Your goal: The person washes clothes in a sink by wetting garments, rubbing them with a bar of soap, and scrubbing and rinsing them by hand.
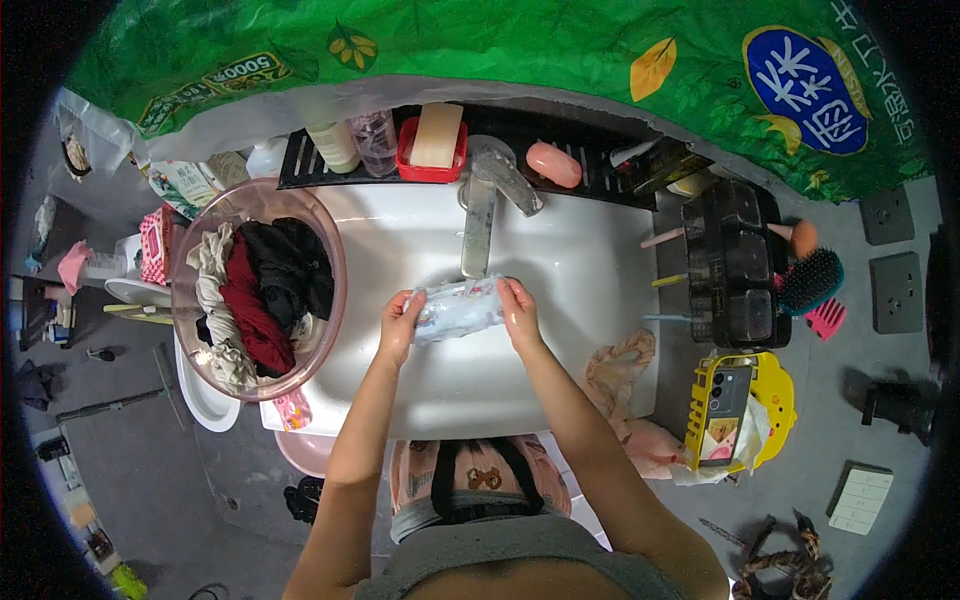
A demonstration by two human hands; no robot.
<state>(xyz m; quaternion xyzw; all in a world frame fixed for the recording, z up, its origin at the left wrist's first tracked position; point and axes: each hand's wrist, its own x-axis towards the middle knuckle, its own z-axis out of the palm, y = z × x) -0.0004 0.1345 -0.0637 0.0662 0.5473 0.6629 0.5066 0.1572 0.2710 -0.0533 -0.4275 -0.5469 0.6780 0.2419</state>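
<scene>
A wet, light blue-white patterned cloth [459, 311] is stretched between my two hands over the white washbasin [480, 390], just below the spout of the metal faucet [478, 232]. My left hand [401, 322] grips its left end, thumb on top. At the right end my right hand [520, 313] holds the cloth the same way. To the left, a translucent pink plastic basin [339, 300] rests on the sink's edge, holding dark red cloth [251, 307], black cloth [289, 262] and off-white cloth [221, 330].
Behind the faucet, a black slotted rack [510, 120] carries a red soap dish [431, 174], a pink soap bar [553, 164] and bottles. A black organizer [731, 262] and a yellow basket [780, 420] with a phone stand right. A scrunchie-like fabric piece [619, 367] lies on the sink's right rim.
</scene>
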